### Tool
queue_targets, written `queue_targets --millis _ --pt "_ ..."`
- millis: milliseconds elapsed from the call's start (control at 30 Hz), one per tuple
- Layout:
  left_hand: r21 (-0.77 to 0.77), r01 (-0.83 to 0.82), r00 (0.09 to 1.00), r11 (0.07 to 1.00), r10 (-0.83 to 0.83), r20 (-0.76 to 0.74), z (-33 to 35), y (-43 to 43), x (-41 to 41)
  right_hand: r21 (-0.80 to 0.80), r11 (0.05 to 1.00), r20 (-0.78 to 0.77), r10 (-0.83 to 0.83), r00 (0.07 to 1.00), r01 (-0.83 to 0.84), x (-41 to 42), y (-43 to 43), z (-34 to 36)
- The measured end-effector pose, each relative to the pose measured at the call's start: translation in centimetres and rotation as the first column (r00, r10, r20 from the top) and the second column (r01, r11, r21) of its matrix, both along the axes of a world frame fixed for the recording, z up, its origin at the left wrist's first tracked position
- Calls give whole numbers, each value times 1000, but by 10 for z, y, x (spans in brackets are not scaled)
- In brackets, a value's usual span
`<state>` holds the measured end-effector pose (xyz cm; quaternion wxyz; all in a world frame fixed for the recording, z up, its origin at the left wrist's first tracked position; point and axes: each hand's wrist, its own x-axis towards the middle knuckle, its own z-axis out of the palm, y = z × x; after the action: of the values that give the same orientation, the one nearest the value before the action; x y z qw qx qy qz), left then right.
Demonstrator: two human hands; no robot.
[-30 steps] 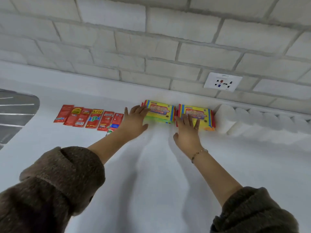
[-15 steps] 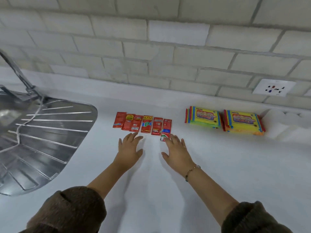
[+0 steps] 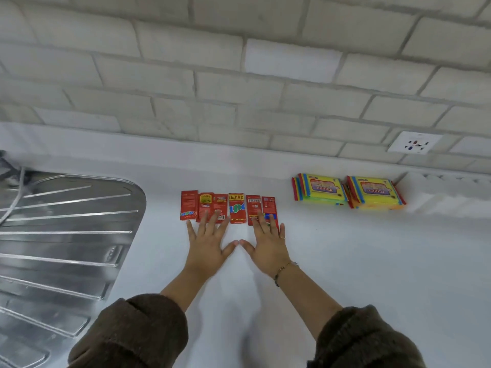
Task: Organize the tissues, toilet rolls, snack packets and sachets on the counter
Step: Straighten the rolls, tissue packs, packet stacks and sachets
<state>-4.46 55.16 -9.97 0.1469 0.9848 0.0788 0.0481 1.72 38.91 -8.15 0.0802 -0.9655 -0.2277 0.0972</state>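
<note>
On the white counter (image 3: 345, 274) we have slid both hands forward. Our left hand (image 3: 206, 245) and right hand (image 3: 267, 247) lie flat, fingers (image 3: 204, 221) spread, the tips overlapping the near edge of the sachets (image 3: 236, 208) at twelve o'clock. We judge the row is being squared. Tissue packs (image 3: 348, 193) sit well apart at two o'clock.

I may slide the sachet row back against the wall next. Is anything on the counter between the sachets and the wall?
Nothing visible. Behind the sachets the counter is bare up to the wall. The yellow packs lie off to the right, the drainboard to the left.
</note>
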Motion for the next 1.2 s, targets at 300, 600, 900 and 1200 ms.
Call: queue_targets --millis 300,600,900,1200 --pt "8 110 992 994 -110 -59 -5 0 19 89 996 -16 15 1000 -13 37 -18 -7" --pt "-23 125 992 992 -125 -24 -8 0 18 12 1000 -14 8 1000 -7 95 -31 -5" --pt "-45 147 987 988 -150 -61 -9 1 16 15 999 21 -30 999 29 95 -38 -19" --pt "-21 165 984 986 -166 -63 -5 0 45 156 987 84 13 996 -26 48 -24 -3"
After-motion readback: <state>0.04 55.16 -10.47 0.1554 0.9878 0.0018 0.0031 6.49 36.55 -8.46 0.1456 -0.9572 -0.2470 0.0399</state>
